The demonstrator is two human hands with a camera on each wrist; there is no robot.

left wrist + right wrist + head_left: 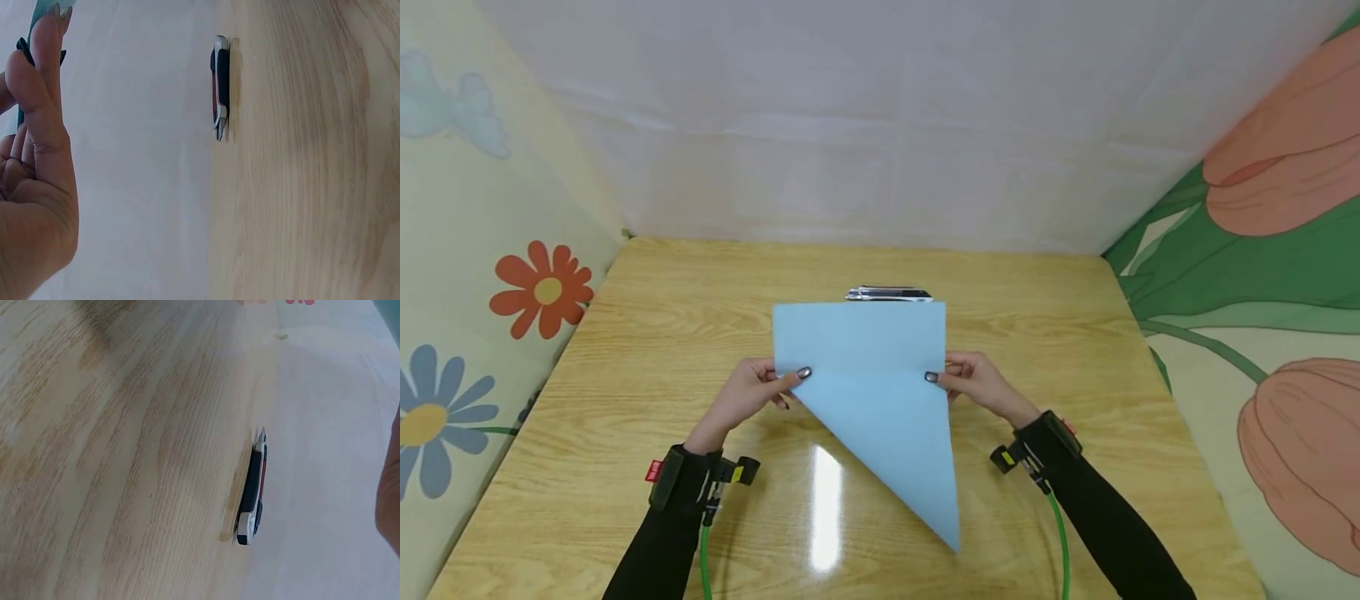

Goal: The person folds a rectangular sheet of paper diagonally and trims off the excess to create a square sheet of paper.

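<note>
Closest to the wearer, below both hands, black sleeves (658, 546) lead to wrist-worn cameras (746, 471) trailing green cables (1062, 542). The left hand (752, 393) grips one side of a smooth, matte blue sheet (868, 375), thumb on its face and other fingers behind; the right hand (981, 383) pinches the opposite edge likewise. The sheet lies between them, square-cornered beyond the hands and tapering toward the wearer into a point nearer the right hand's side.

The head view gives this whole outline; the wrist views catch only corners of it, and the right one shows just a strip of hand. Beyond both hands, the sheet's far edge partly covers a utility knife (889, 293) in the head view. Both wrist views show the knife in full: slim, with silvery ends, black grip, a reddish strip and a pointed tip toward the left hand's side. It rests on the wood-grained desk (1052, 317). Farther out hangs a lightly creased white cloth (887, 167), flanked by flower-painted walls (1180, 367).
</note>
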